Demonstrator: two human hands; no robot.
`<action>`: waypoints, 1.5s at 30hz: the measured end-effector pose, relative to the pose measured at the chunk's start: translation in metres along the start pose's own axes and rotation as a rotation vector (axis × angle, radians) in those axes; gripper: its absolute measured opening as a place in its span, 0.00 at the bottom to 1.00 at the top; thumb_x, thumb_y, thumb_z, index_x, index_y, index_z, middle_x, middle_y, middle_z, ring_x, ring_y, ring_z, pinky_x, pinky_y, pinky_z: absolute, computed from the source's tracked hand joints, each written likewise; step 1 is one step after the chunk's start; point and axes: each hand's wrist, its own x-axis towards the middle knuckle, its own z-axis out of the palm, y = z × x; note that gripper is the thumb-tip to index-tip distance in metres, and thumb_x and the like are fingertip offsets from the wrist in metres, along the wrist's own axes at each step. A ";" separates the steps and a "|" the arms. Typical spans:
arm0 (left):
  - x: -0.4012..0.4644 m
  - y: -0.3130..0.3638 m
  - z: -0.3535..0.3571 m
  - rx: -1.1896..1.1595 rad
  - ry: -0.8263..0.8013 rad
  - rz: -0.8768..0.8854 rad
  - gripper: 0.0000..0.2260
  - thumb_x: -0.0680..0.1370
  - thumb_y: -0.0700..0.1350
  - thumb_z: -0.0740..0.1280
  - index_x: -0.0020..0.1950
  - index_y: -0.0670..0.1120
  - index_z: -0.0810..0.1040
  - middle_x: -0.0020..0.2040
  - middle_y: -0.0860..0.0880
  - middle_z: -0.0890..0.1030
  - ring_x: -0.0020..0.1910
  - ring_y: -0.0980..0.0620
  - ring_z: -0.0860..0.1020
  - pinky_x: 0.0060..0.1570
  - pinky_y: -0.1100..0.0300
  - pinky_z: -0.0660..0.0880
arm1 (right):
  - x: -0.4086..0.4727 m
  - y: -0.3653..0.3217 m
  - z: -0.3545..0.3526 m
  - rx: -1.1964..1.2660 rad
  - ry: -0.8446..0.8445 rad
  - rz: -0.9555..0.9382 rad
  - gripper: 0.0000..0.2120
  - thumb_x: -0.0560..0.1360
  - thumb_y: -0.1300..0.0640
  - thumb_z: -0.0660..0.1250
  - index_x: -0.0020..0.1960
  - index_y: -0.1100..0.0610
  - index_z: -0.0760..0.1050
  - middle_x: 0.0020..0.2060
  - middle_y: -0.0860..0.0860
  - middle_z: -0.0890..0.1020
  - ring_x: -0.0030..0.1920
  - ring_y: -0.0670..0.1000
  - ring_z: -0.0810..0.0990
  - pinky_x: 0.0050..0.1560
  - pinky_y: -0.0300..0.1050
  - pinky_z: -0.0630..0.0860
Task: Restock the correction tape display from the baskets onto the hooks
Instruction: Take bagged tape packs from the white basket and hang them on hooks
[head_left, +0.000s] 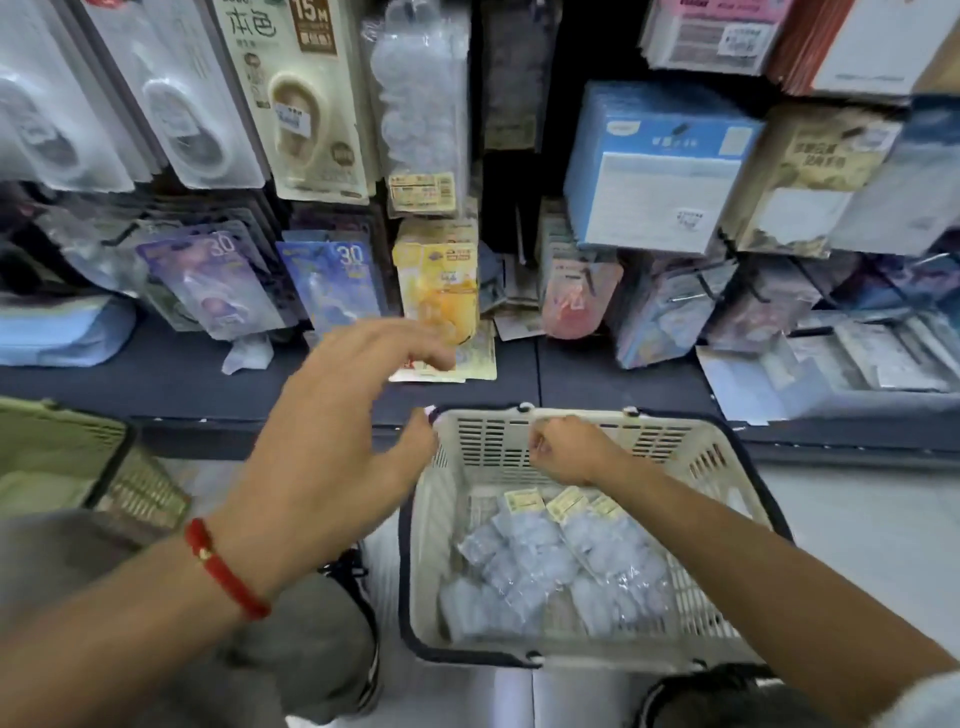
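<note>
A: Where do we see the correction tape packs (561, 561)?
B: In the beige basket (691, 457). Left hand (332, 447) fingers spread, empty; right hand (566, 449) fingers curled, contents unclear.

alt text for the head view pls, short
Two bare hands reach forward over a cream basket of clear-wrapped correction tape packs on the floor: the left hand, fingers spread and empty, stretches toward the hanging yellow pack on the display, while the right hand is curled in a loose fist above the basket. A second, green basket sits at left.
</note>
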 end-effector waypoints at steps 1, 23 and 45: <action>-0.016 0.002 0.012 -0.022 0.011 -0.050 0.16 0.72 0.38 0.68 0.58 0.50 0.80 0.60 0.57 0.80 0.63 0.54 0.76 0.63 0.60 0.71 | 0.000 0.003 0.026 -0.013 -0.119 0.025 0.15 0.81 0.51 0.63 0.64 0.55 0.80 0.63 0.58 0.83 0.63 0.61 0.81 0.60 0.51 0.78; -0.049 -0.050 0.162 -0.188 -0.374 -0.773 0.37 0.78 0.50 0.75 0.81 0.51 0.60 0.76 0.47 0.61 0.74 0.48 0.66 0.74 0.59 0.64 | -0.045 0.054 0.043 1.362 -0.091 0.042 0.08 0.70 0.58 0.65 0.42 0.54 0.84 0.37 0.49 0.82 0.38 0.53 0.84 0.36 0.53 0.83; -0.043 -0.069 0.166 -0.651 -0.350 -1.107 0.09 0.82 0.40 0.71 0.58 0.52 0.81 0.53 0.47 0.87 0.49 0.48 0.87 0.46 0.54 0.85 | -0.028 0.093 0.138 0.065 -0.219 0.460 0.41 0.82 0.38 0.65 0.84 0.59 0.54 0.80 0.64 0.63 0.79 0.64 0.64 0.77 0.60 0.65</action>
